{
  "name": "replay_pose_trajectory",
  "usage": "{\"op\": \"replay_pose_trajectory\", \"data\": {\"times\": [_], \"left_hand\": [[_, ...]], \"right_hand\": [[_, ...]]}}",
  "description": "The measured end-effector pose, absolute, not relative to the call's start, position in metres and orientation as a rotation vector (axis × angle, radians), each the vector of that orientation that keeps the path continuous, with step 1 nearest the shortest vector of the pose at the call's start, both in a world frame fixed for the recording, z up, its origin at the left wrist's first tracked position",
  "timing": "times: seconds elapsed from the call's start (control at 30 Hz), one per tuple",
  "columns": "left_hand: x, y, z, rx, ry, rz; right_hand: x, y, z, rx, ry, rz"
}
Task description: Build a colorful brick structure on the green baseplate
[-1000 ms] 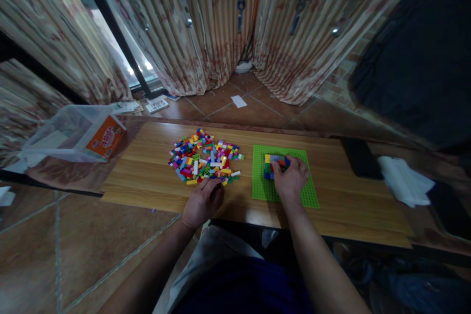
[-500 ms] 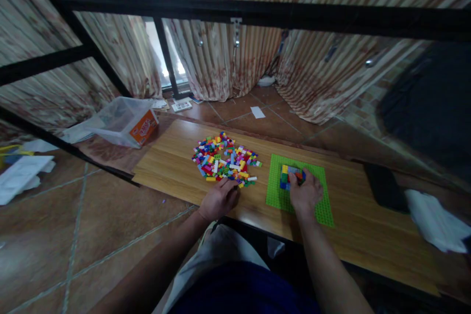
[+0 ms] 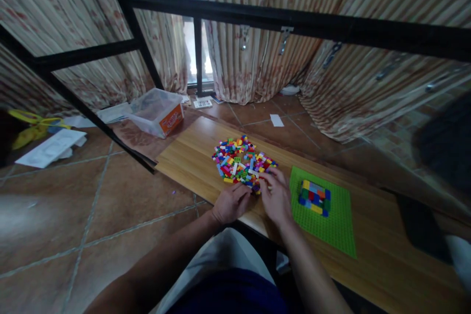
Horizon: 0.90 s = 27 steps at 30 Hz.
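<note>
A heap of small coloured toy bricks (image 3: pixel 239 159) lies on the wooden table. My left hand (image 3: pixel 231 203) rests at its near edge, fingers curled together; whatever is between them is hidden. My right hand (image 3: pixel 275 198) reaches to the heap's right side, thumb and forefinger apart, close to a white brick (image 3: pixel 253 172). Right of that hand is a green baseplate (image 3: pixel 327 233), bearing a low rectangular build of bricks (image 3: pixel 316 197) in blue, yellow, red and other colours. Neither hand touches the build.
A clear plastic box (image 3: pixel 156 110) with an orange label stands beyond the table's left end. A dark flat object (image 3: pixel 423 228) lies at the right end. Black metal bars (image 3: pixel 257 15) cross in front of striped curtains. White packaging (image 3: pixel 51 148) lies on the tiled floor at left.
My right hand has left the build on the baseplate and moved left to the brick heap. My left hand stays at the heap's near edge. The camera view has turned left.
</note>
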<state>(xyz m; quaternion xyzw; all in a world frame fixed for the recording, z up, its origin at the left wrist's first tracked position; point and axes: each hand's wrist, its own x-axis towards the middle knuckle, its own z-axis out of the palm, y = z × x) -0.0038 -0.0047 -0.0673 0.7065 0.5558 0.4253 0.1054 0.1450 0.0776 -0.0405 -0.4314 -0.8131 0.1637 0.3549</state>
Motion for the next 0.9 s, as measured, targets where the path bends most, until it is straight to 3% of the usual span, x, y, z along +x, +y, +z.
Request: {"op": "replay_pose_trajectory", "data": {"times": [0.27, 0.9], "left_hand": [[-0.007, -0.008, -0.067, 1.825, 1.694, 1.401], [-0.007, -0.003, -0.067, 1.771, 1.687, 1.349]], "right_hand": [[0.099, 0.090, -0.046, -1.180, -2.368, 0.396], [0.117, 0.102, -0.051, -1.267, -2.451, 0.309]]}}
